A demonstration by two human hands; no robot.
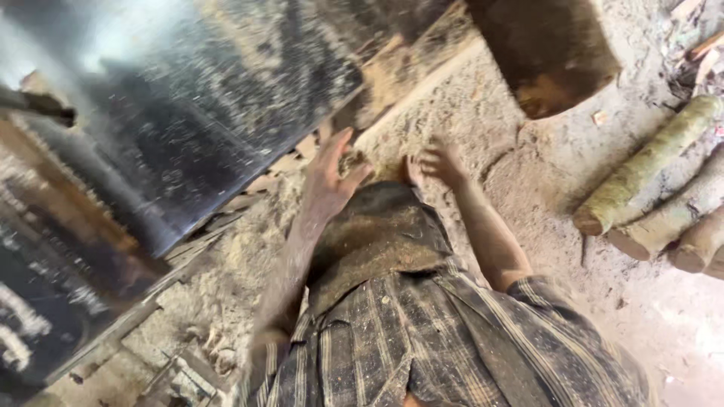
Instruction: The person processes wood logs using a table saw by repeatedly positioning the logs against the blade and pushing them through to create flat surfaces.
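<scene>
My left hand (pixel 330 179) reaches down to the sawdust heap (pixel 452 105) at the edge of a dark metal machine table (pixel 196 113). Its fingers are apart and dusted with sawdust, touching a small clump. My right hand (pixel 439 160) hovers just to the right, with its fingers spread over the same heap and nothing in it. Both forearms are coated in sawdust. Below the hands are a dust-covered dark cloth (pixel 377 234) and my striped plaid shirt (pixel 452 347).
A thick brown wooden block (pixel 550 56) stands at the top right. Several cut logs (pixel 641 181) lie on the dirt floor at the right. Wood scraps and slats (pixel 204 234) sit under the machine table on the left.
</scene>
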